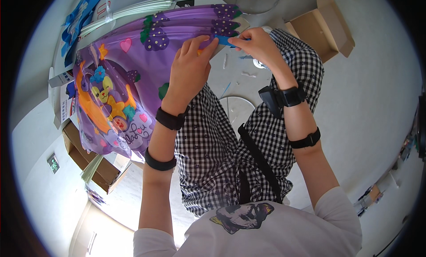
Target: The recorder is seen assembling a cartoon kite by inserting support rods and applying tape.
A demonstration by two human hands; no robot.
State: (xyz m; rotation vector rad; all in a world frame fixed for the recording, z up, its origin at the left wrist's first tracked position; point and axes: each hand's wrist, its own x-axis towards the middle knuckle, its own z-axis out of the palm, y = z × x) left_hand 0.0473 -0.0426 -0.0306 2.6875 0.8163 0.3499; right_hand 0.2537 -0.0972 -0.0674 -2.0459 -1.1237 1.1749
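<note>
A glossy purple plastic sheet [133,75] printed with a cartoon bear, hearts and dotted berries lies at the left, gathered into folds along its far edge. My left hand [191,68] presses bent fingers and thumb onto the sheet near its right end, gripping it there. A narrow blue strip [223,41] crosses the sheet's end between my two hands. My right hand [259,44] pinches this strip between thumb and forefinger. Part of the strip is hidden behind the right fingers.
A bundle of pale thin sticks [128,13] and blue ribbons [80,26] lie beyond the sheet. An open cardboard box [313,28] stands at far right, another brown carton [86,155] at left. Small scraps [225,61] dot the floor between my checked trouser legs.
</note>
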